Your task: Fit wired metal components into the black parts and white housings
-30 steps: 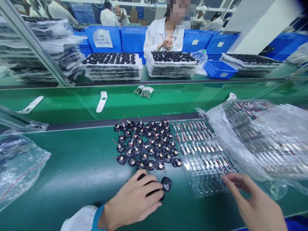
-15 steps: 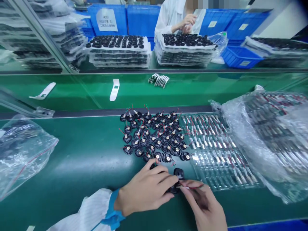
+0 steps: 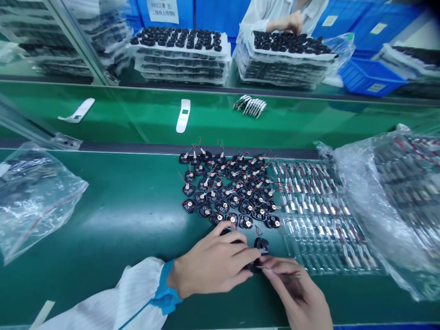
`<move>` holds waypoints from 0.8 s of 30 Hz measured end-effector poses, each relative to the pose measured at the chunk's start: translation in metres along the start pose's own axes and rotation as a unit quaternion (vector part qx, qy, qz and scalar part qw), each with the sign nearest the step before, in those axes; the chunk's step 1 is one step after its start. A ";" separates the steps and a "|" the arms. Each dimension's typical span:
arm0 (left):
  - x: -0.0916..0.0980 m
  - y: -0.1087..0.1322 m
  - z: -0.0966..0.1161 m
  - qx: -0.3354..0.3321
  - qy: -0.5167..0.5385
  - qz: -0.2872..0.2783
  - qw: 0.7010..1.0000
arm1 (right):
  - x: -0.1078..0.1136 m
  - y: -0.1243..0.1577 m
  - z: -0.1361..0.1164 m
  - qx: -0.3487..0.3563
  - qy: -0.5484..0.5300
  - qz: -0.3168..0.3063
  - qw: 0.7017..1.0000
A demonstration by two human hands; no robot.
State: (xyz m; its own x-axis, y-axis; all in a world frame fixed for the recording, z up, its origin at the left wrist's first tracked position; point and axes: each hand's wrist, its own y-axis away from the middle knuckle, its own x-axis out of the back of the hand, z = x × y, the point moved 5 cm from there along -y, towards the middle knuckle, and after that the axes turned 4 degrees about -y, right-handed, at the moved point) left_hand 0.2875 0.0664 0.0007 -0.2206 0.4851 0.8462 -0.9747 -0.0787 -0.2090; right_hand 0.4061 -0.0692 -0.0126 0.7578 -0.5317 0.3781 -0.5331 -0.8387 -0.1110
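Observation:
My left hand [image 3: 213, 263] is shut around a black plastic holder [image 3: 261, 246], whose lobed end sticks out past my fingers. My right hand [image 3: 292, 288] pinches a small wired part with thin red and green leads [image 3: 280, 271] right at that holder. Its tip is hidden between my fingers. Just above my left hand lies a cluster of black wired discs [image 3: 227, 192], with my fingertips close to its lower edge. To the right sits a clear blister tray [image 3: 312, 215] of silver parts with coloured wires.
A bulging plastic bag of trays [image 3: 388, 201] lies on the right and a zip bag [image 3: 34, 197] on the left, on the green bench. Beyond a dark rail lie white strips [image 3: 183, 115] and a metal bundle [image 3: 250, 105]. A co-worker [image 3: 285, 18] sorts parts behind stacked trays [image 3: 182, 55].
My right hand has come from the blister tray to my left hand and pinches a wired part. My left hand has moved right, and the whole scene sits higher in view.

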 end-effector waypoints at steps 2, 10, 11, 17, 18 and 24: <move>0.000 0.000 0.000 -0.001 0.002 0.002 1.000 | -0.001 0.002 0.000 0.013 0.019 -0.010 1.000; 0.000 0.002 0.002 -0.002 0.000 0.006 1.000 | -0.006 0.000 -0.017 0.084 0.143 -0.019 0.986; 0.000 0.002 0.002 0.000 0.001 0.007 1.000 | -0.008 -0.001 -0.021 0.096 0.155 -0.021 0.983; 0.005 0.001 0.004 0.030 0.017 0.030 0.999 | -0.019 -0.012 -0.034 0.123 0.200 -0.023 0.972; 0.005 0.001 0.004 0.037 0.014 0.042 0.998 | -0.019 -0.015 -0.036 0.131 0.202 -0.029 0.970; 0.003 0.007 -0.012 0.004 -0.098 0.143 0.985 | 0.000 -0.033 -0.030 0.221 0.254 -0.013 0.942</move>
State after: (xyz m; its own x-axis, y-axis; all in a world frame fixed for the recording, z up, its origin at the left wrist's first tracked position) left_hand 0.2803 0.0773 -0.0040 -0.4872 0.2645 0.8322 -0.8722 -0.1950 -0.4486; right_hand 0.4122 -0.0384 0.0185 0.4311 -0.4806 0.7637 -0.2233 -0.8769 -0.4258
